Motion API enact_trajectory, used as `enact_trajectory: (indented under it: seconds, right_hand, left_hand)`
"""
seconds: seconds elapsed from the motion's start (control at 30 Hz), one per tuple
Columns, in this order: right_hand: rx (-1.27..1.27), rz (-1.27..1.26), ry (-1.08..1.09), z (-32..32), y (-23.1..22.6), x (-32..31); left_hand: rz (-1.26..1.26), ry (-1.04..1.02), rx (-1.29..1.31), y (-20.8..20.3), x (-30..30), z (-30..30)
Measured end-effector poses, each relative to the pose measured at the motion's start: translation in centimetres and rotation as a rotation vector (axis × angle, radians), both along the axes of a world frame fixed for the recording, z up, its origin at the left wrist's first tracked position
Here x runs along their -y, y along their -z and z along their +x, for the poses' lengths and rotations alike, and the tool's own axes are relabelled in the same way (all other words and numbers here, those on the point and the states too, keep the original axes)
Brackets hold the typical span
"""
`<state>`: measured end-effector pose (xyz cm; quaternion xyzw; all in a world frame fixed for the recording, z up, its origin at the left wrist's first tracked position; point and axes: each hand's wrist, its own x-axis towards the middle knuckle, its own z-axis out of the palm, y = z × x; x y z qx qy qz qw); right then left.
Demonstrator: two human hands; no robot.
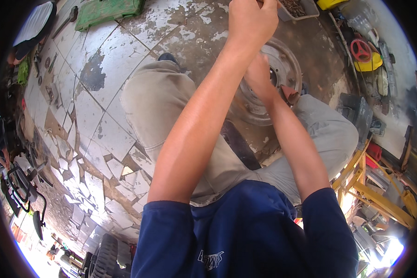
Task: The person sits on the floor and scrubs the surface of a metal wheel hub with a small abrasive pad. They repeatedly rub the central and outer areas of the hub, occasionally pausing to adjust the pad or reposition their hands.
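Note:
My left hand (252, 23) is raised at the top edge of the picture with its fingers curled closed. What it grips, if anything, is cut off and I cannot make it out. Lower down, my right hand (258, 74) is over a worn grey metal wheel rim (289, 60) lying between my legs. My left forearm partly covers that hand, and its fingers are hidden and blurred. On the near right part of the rim is a reddish-brown, cone-like piece (289, 94).
A pale tray (312, 11) of small brown pieces stands beyond the rim. Farther left are a green case (109, 13) and a hammer (66, 21) on cracked tiles. At right are a dark box (355, 112), a red handwheel (360, 50) and a yellow frame (380, 199).

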<state>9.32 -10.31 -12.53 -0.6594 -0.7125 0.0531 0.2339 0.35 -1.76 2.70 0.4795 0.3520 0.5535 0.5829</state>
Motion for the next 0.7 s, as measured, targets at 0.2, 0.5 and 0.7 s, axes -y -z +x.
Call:
enact_trajectory:
  seconds: [0.2,0.5,0.7]
  right_hand:
    - [-0.044,-0.102,0.051,-0.8,0.0,1.5]
    - [-0.088,-0.055,0.045,-1.2,0.7,1.0]
    - [0.043,-0.129,0.064,-0.8,-0.1,0.1]
  left_hand:
    - [0.040,-0.031,-0.029,0.0,-0.3,0.0]
    - [0.070,-0.052,-0.058,-0.2,-0.2,-0.1]
    - [0.026,-0.036,-0.071,-0.9,0.3,-0.5]
